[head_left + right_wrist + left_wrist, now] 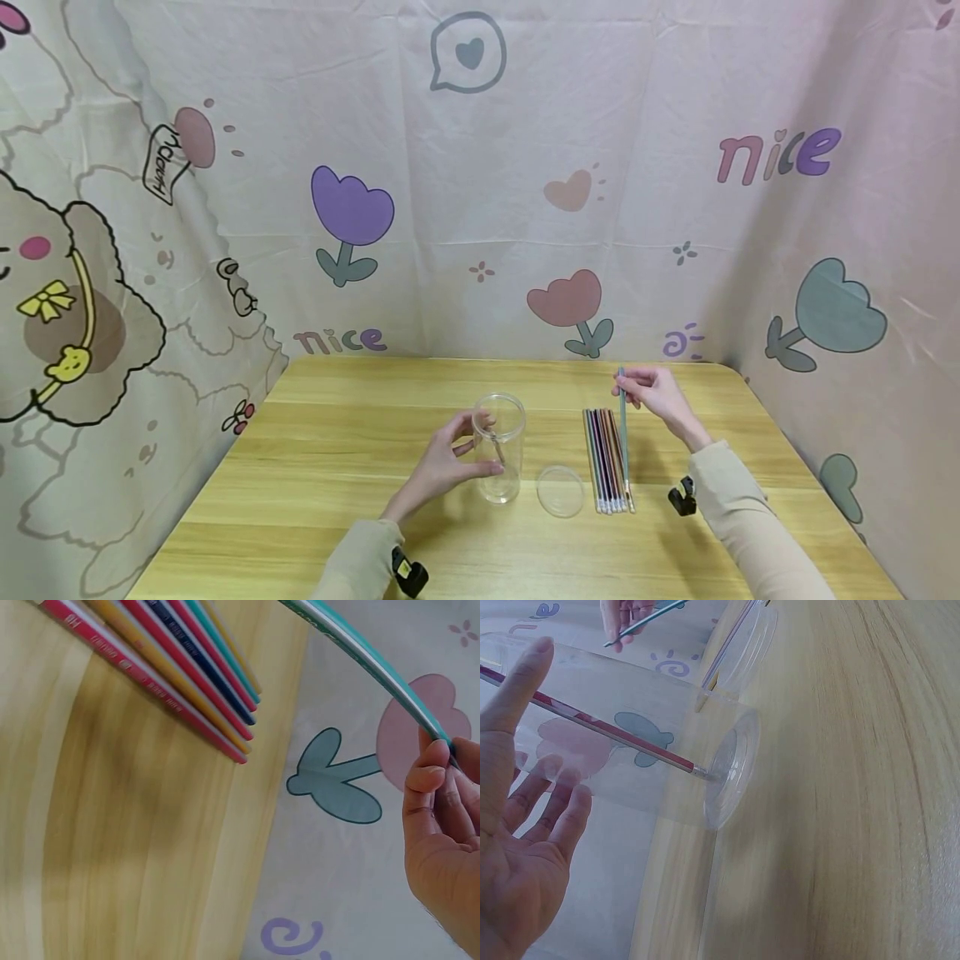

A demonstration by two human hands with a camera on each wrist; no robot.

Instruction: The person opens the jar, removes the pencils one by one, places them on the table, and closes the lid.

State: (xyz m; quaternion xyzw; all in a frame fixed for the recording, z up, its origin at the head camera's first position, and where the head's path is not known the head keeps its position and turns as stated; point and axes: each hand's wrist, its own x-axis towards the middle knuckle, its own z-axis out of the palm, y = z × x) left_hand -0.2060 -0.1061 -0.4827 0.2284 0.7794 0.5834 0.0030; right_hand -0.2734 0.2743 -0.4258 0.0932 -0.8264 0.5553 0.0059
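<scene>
My left hand (444, 465) holds a clear cylindrical jar (512, 467) standing upright on the table, with fingers and thumb about its sides. Inside the jar leans a red pencil (622, 733), its metal-capped end down at the bottom. On the right, my right hand (660, 398) pinches one end of a green pencil (623, 433) between thumb and fingers. That pencil hangs beside a row of pencils (606, 458) in several colours, with their eraser ends toward me. Between the jar and the row lies a round clear lid (560, 492).
The wooden table (315, 467) ends at the back against a printed curtain (465, 167). More curtain hangs along the left and right sides. A small black device (682, 497) sits at the right wrist, another black device (409, 573) at the left.
</scene>
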